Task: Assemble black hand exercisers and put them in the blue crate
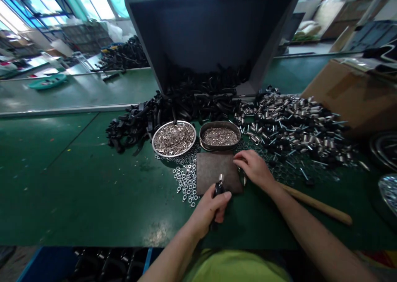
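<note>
My left hand (211,209) is wrapped round a black plastic handle (218,188), held upright at the near edge of a flat metal plate (214,166). A small silver coil spring (221,178) stands at the handle's top end. Over the plate's far right corner, my right hand (252,166) has its thumb and fingertips drawn together; whatever lies between them is too small to make out. Behind the plate are a round dish of small metal pins (173,139) and an oval tin of tiny metal parts (220,136). Loose metal rings (186,182) lie left of the plate.
A wooden stick-like handle (319,205) lies beside my right forearm. Black parts (139,123) spill from a tipped grey bin (211,29). Springs and bolts (294,125) are heaped at the right, before a cardboard box (353,96). A blue crate (46,265) stands below the table's edge.
</note>
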`<state>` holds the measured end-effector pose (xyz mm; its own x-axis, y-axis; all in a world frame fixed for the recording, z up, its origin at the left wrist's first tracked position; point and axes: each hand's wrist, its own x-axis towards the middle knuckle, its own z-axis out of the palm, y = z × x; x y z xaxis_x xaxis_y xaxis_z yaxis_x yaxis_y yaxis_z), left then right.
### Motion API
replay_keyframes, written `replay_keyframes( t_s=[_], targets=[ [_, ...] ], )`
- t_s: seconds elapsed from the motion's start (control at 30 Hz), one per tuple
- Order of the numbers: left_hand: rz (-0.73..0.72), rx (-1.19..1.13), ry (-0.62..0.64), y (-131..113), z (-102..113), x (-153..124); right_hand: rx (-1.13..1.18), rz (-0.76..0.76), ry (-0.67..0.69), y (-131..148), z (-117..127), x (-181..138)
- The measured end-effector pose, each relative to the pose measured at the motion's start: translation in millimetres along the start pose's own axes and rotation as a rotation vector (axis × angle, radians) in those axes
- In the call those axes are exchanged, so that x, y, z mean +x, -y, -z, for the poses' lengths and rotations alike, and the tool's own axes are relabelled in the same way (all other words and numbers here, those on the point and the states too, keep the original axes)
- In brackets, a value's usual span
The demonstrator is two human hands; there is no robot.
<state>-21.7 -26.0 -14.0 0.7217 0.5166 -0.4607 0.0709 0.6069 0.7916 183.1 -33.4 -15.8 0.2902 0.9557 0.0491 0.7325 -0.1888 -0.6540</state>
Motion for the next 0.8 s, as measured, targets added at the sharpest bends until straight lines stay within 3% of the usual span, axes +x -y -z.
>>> replay_keyframes(
  t_s=[0.1,0.2,0.3,0.47,0.6,0.73,0.8],
  targets=[
    [-0.055,0.014,-0.055,-3,5,1,-0.261,0.023,-0.043,-26,6,23],
    [-0.131,0.069,-0.118,-7,10,5,-0.238,0.018,-0.039,-33,6,31],
    [-0.114,0.049,-0.195,-11,12,12,-0.118,0.027,-0.028,-18,3,21],
    [0.006,-0.152,-0.128,-16,5,23,0.523,0.018,0.183,31,-5,-16],
    [0.004,-0.157,-0.080,-16,-6,25,0.470,-0.018,0.166,55,-11,-33],
    [-0.049,-0.069,-0.087,-13,-10,21,0.369,0.007,0.082,56,-15,-37],
    [-0.085,0.022,-0.124,-11,-9,19,0.420,0.007,0.108,53,-15,-38]
  ],
)
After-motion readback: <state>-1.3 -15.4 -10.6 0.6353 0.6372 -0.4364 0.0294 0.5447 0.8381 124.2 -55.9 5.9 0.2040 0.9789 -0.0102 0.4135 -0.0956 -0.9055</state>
